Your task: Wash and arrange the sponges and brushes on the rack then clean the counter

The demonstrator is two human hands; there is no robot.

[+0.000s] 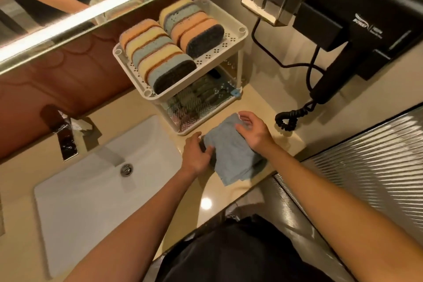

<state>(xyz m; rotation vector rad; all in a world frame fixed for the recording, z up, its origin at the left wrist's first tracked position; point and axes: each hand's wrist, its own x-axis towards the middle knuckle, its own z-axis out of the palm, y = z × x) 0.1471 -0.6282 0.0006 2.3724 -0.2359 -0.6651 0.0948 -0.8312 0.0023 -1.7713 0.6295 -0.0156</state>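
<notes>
Sponges (160, 59) in orange, yellow and blue foam with dark scouring faces stand on edge in two rows on the top tier of the white perforated plastic two-tier rack (225, 49). Dark brushes (196, 96) lie on the tier beneath, only dimly seen. That half of the job looks finished, and you appear to be on the last step, cleaning the beige stone table (258, 101).

Just in front of the rack, both your hands meet on a pale blue square cloth (231, 160) lying rumpled on the table. Your left hand (196, 155) has its fingers (206, 152) curled round the cloth's edge on the side of the white rectangular sink (80, 201), which sits front-left of the rack. Something dark shows under that edge, too hidden to name. Your right hand (254, 133) arches over the cloth corner nearest the rack, fingers bent and apart, pinching nothing that shows.

The next move, on this reading, calls for bunching or flattening the cloth under one palm. You would then sweep it across the table in overlapping strokes, from the foot of the rack toward the sink. Watch the coiled black cord (287, 120) resting on the table right of the rack. It hangs from the black wall-mounted hair dryer (357, 34), and a careless stroke could snag it.
</notes>
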